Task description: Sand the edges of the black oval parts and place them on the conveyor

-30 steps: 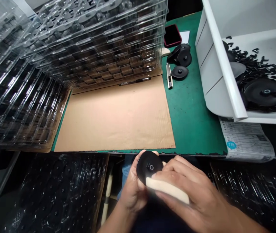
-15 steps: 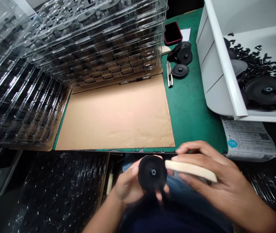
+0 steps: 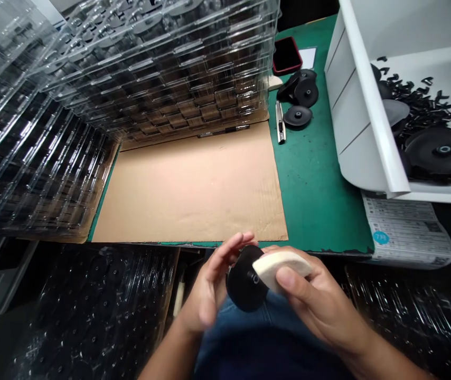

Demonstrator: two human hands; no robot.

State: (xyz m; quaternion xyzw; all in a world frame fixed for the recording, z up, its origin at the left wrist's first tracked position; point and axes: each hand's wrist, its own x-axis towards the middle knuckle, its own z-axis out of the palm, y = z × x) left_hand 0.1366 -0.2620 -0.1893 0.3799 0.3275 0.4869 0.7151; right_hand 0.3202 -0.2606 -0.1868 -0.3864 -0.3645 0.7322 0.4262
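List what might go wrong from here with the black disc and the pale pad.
The black disc might slip: the left hand is loosely open, its thumb clear of the disc.

If dropped, it would probably miss the green table, since both hands work in front of its edge, and land on the lap or below.

The pale pad in the right hand overlaps the disc near its raised centre, so it could catch there.

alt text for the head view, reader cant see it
Right hand holding a cream pad overlapping a black disc, left hand open beside the disc; beyond, a cardboard sheet, stacked clear trays and a white bin on a green worktable.
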